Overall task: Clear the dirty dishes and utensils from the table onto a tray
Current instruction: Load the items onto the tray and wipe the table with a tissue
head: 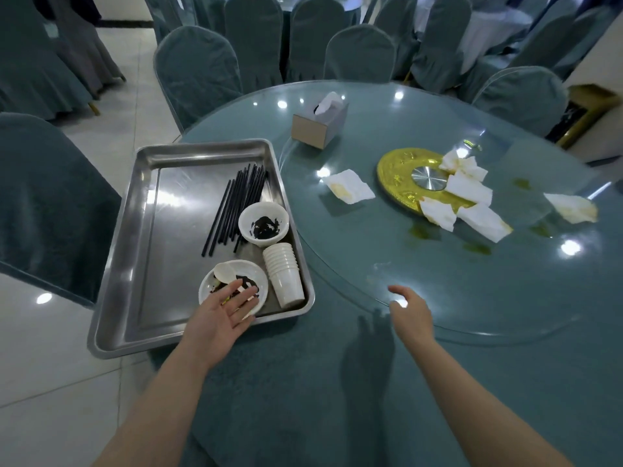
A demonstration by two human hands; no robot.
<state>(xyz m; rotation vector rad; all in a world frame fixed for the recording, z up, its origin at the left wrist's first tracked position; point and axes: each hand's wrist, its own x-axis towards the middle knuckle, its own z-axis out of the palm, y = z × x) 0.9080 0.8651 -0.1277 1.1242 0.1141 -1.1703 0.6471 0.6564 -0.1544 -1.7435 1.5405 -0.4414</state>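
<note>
Glass turntable point(438, 264) tops the teal-clothed table point(303, 382) among covered chairs point(199, 72).

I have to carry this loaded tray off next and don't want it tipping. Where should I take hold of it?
Grip the tray by its two long rolled rims, one hand per side, probably nearer the table end: the cups, bowls and chopsticks all sit there. Its near-left corner overhangs the table, so fingers can slip underneath.

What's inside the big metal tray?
The tray holds black chopsticks, a bowl with dark scraps, a stack of white cups lying down, and a dirty plate. The left hand covers part of that plate.
</note>
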